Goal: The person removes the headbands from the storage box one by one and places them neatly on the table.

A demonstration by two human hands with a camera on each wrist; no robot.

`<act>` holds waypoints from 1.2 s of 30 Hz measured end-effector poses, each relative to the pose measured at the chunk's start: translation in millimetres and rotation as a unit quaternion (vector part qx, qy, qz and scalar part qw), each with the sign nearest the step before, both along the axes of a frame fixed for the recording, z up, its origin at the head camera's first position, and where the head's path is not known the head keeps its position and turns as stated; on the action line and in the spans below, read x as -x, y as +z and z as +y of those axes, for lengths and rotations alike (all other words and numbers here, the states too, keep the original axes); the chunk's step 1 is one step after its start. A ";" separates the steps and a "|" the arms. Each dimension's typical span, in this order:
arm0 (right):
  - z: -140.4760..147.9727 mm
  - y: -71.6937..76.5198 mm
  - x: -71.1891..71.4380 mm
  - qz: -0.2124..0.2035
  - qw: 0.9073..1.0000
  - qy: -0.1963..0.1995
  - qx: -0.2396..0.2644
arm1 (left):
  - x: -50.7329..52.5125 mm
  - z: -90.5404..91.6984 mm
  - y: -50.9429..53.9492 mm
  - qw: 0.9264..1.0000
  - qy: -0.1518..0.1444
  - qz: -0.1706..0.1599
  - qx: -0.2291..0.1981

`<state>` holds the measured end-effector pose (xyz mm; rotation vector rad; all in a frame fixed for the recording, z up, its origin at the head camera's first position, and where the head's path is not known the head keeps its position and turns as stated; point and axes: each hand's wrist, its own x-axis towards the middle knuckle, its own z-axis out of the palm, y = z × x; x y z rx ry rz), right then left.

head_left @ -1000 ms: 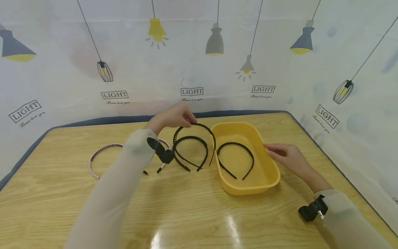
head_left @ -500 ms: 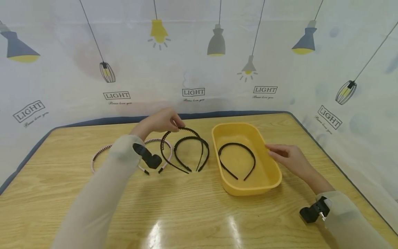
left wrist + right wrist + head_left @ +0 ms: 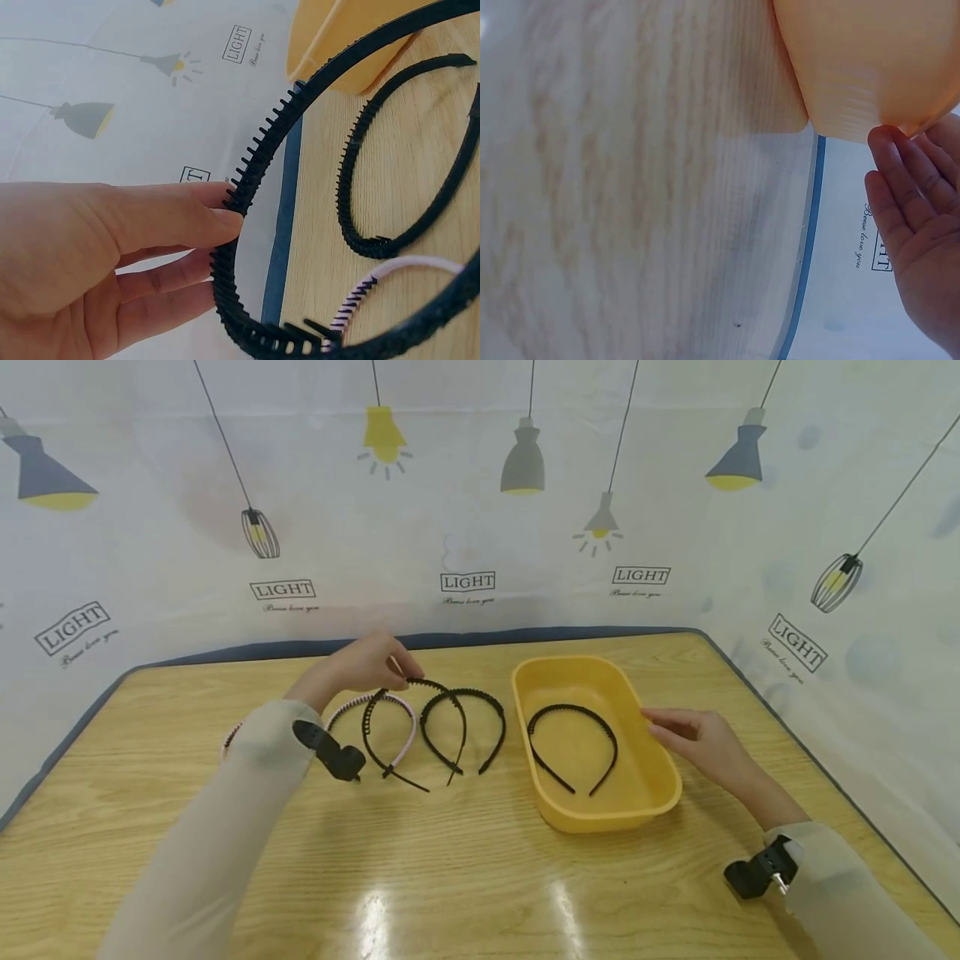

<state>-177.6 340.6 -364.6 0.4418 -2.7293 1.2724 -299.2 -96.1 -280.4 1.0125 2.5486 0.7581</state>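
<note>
In the head view my left hand (image 3: pixel 367 664) pinches the top of a black toothed headband (image 3: pixel 411 682) between thumb and fingers. The left wrist view shows the thumb and fingertips on its toothed band. Its ends hang low in front of a pink headband (image 3: pixel 405 750) and, to the right, another black headband (image 3: pixel 496 707) on the table. My right hand (image 3: pixel 708 743) touches the right rim of a yellow plastic basin (image 3: pixel 592 817); in the right wrist view its fingers (image 3: pixel 900 180) are fairly straight against the outer wall, the thumb hidden. One black headband (image 3: pixel 573 708) lies inside the basin.
A further pink headband (image 3: pixel 231 740) is mostly hidden behind the left sleeve. The wooden table (image 3: pixel 465 877) has a dark blue border at its back, where a white lamp-printed backdrop (image 3: pixel 360 543) rises. Black wrist cameras sit on both sleeves.
My left hand has moved left and slightly down with the pinched headband, away from the basin and past the other black headband. The right hand and basin have stayed put.
</note>
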 end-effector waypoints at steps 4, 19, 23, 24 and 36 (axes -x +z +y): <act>-0.2 0.5 -1.3 -0.003 1.000 -0.002 -0.002 | -3.9 -7.6 -2.0 1.000 0.002 0.006 -0.002; -1.4 1.5 -1.9 -0.028 1.000 -0.013 0.000 | -15.0 -36.4 -7.2 1.000 0.008 0.009 0.011; -1.4 1.6 -1.5 -0.029 0.999 -0.014 0.001 | -15.9 -46.9 -9.3 1.000 0.016 0.002 0.010; -1.3 1.6 -1.4 -0.030 0.999 -0.014 0.001 | -15.9 -49.6 -9.9 1.000 0.016 0.001 0.011; -1.1 0.3 -0.7 -0.017 1.000 -0.006 0.006 | -22.7 -77.8 -16.8 1.000 0.018 -0.005 0.011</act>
